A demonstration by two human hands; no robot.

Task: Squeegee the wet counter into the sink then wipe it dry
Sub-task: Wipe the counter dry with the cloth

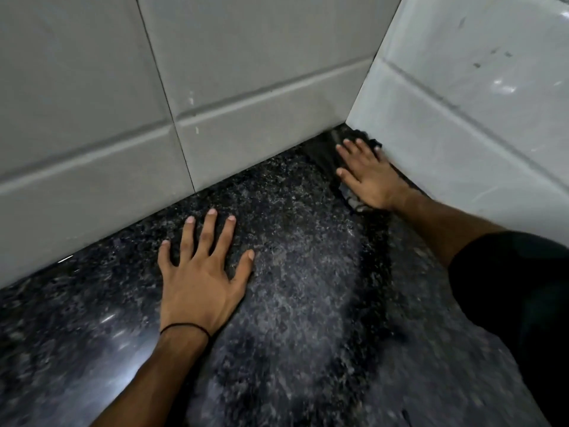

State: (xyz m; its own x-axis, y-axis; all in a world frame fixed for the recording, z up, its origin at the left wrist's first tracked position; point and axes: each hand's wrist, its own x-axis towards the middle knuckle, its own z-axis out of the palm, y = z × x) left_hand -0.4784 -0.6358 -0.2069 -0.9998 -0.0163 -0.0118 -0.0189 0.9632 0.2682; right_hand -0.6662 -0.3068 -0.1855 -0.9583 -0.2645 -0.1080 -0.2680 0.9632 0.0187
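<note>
The counter (292,272) is dark speckled granite with a dull smeared patch down its middle and glossy reflections at the left. My left hand (203,272) lies flat on it with fingers spread, holding nothing; a thin black band circles the wrist. My right hand (366,177) presses flat on a dark cloth (326,152) pushed into the far corner where the two tiled walls meet. The cloth's frayed edges show past the fingertips and below the palm. No sink and no squeegee are in view.
Grey-white wall tiles (215,72) rise behind the counter, and a glossy white tiled wall (477,103) closes the right side. A black sleeve (517,288) covers my right upper arm.
</note>
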